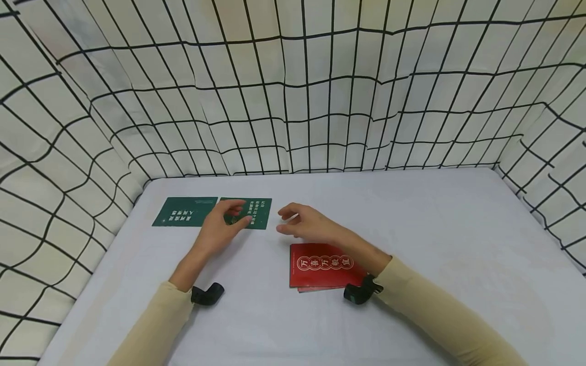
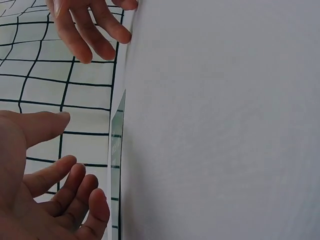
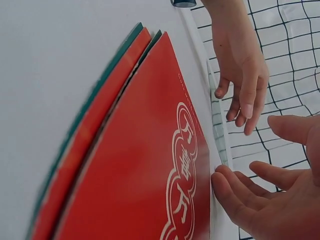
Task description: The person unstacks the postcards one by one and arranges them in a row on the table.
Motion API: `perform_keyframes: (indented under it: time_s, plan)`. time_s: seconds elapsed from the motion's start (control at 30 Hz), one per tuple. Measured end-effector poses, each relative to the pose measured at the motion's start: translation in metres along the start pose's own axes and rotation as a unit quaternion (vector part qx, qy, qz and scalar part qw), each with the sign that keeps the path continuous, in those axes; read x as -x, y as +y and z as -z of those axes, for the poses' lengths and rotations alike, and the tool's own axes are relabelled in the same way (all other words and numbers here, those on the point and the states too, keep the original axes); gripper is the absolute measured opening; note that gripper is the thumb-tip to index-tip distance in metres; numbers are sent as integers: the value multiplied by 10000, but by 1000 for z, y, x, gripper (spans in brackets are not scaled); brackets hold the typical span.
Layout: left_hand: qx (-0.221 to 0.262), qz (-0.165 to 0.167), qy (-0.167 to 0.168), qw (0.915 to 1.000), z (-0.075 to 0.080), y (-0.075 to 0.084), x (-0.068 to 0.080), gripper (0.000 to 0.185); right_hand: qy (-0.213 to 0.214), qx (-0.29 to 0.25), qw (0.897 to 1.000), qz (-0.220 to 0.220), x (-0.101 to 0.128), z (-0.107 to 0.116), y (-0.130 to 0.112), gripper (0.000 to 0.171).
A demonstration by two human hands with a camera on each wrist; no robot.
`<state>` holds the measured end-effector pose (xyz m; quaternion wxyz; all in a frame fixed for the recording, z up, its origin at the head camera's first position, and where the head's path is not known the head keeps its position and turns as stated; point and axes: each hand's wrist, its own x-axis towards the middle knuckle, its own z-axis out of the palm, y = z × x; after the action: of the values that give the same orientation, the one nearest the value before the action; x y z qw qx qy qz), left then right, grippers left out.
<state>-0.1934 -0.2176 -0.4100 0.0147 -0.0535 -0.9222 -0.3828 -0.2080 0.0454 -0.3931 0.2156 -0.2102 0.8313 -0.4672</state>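
Left hand (image 1: 223, 225): fingers relaxed and loosely spread, nothing gripped, fingertips resting on or just above the right-hand dark green card with pale lettering (image 1: 257, 214); contact not certain from any view. Right hand (image 1: 308, 224): open, fingers slightly curved, nothing held, hovering low over the pale grey table surface (image 1: 435, 244), just right of that green card and just behind the red stack. Second flat dark green card with pale lettering (image 1: 185, 211): lying flat on the table, just left of the first, narrow gap between them. Stack of red cards with white round-framed characters (image 1: 322, 265): lying flat in front of the right hand, partly under the right forearm; from the right wrist view, several fanned layers, red on top, green edges showing between. Beige long sleeves (image 1: 151, 325) on both arms. Small black wrist-mounted devices (image 1: 207, 294) at each cuff. White cloth backdrop with black grid lines (image 1: 293, 86): enclosing the table on far, left and right sides.
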Motion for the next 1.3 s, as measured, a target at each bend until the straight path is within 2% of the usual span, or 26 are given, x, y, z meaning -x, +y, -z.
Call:
perform_keyframes:
  time_s: [0.37, 0.63, 1.03, 1.3]
  plan:
    - [5, -477, -307, 9984, -11, 9, 6, 51, -37, 487, 9987, 142, 15, 8, 8, 51]
    - [32, -470, -650, 9968, -21, 20, 11, 50, -30, 649, 9977, 191, 26, 14, 9, 49]
    - [204, -883, -1000, 9908, -32, 31, 19, 43, 9, 803, 9965, 250, 40, 22, 16, 46]
    - [181, -924, -1230, 9879, -37, 36, 23, 42, -15, 873, 9960, 185, 47, 24, 21, 46]
